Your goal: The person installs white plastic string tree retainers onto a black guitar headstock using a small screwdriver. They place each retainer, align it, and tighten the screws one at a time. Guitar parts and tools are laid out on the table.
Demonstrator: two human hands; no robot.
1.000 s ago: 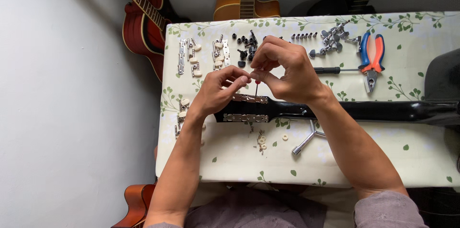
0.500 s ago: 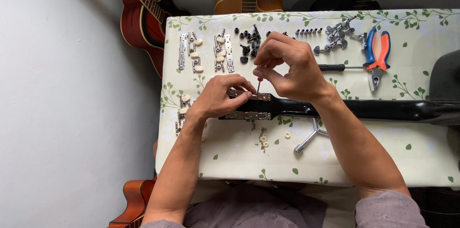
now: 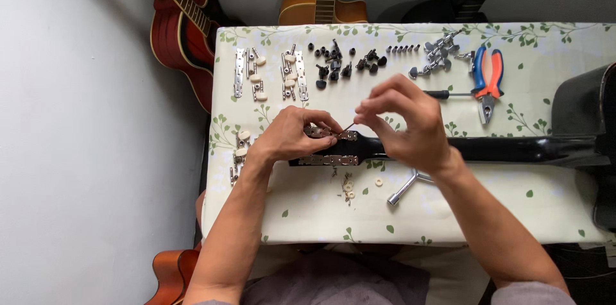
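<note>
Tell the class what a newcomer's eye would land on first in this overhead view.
Two hands meet mid-table over a black guitar headstock: the left hand steadies it, the right hand pinches a small screw-like part. Behind them, along the far edge, lie rows of tuning machines and orange-and-blue pliers.

the hands (image 3: 359, 132) hide part of the black headstock (image 3: 359, 148); the pinched piece is too small to tell.

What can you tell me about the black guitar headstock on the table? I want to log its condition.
The black guitar headstock looks glossy and lies flat on the leaf-print tablecloth, its neck running right toward the guitar body. Metal tuner plates sit along both long edges. The left hand rests on its upper edge; the right hand pinches a thin tool angled down toward the upper plate.
</note>
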